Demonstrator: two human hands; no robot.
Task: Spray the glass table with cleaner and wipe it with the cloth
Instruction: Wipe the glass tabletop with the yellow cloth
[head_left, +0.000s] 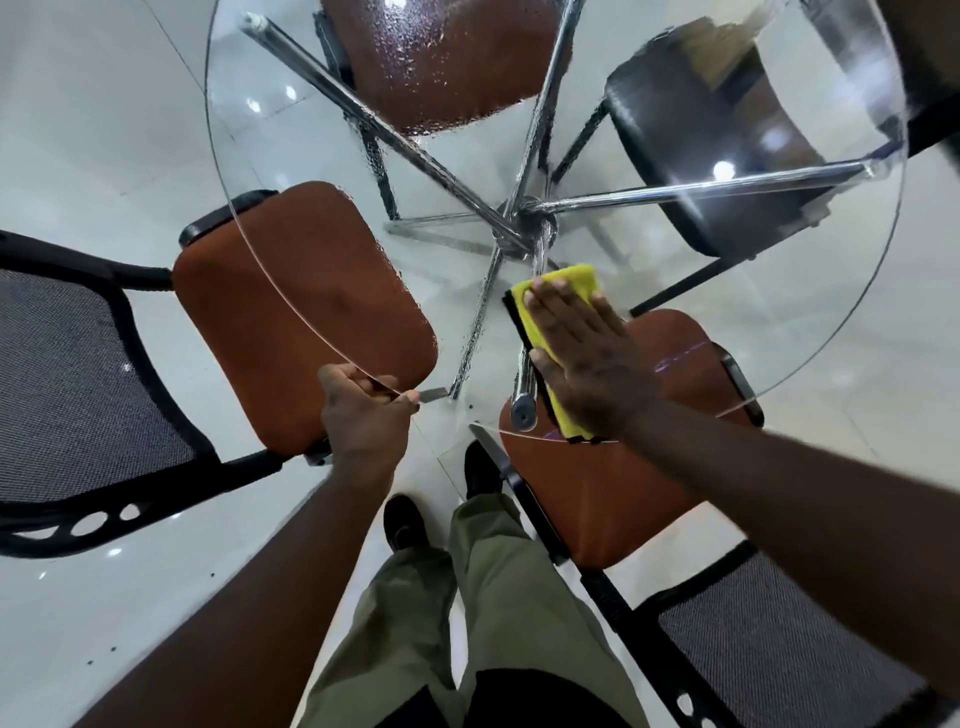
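Droplets (447, 78) bead the far and left parts of the glass table (769, 291), so spraying looks done and wiping barely begun. Near the near edge, the right hand (587, 358) presses flat on the yellow cloth (569, 278). The left hand (363, 410) grips the rim.

Likely an office meeting corner.
A round glass table (810, 291) on crossed chrome legs (415, 156) stands on a glossy pale tiled floor (78, 130), ringed by office chairs (291, 312) with orange padded seats, black frames and mesh backs.
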